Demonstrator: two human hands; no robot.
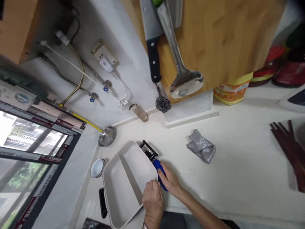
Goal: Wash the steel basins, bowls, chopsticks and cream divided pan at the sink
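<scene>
Right now the right hand [170, 179] is clenched around a blue scouring pad [160, 174], its fingers pressing the pad against the outer wall of a beige plastic lunch box [119, 155]. The left hand [152, 200] has its fingers hooked over the box's rim, steadying it from the near side. The box lies flat on a white countertop [238, 190], open side up, with a divider splitting it into two compartments. A black clip latch [148, 149] stands at the end just beyond the pad. From where I stand, the step in hand looks like work on that outer wall, and any turn of the box must allow for its neighbours. A small white bowl [97, 167] sits just beside its left corner and a shallow steel bowl [107, 136] near its upper corner, with a window [28, 159] beyond them. The counter's near edge runs just below the hands. The longest stretch of countertop lies to the right, past a silver mesh cloth [201, 147] toward dark wooden chopsticks [289, 152].
</scene>
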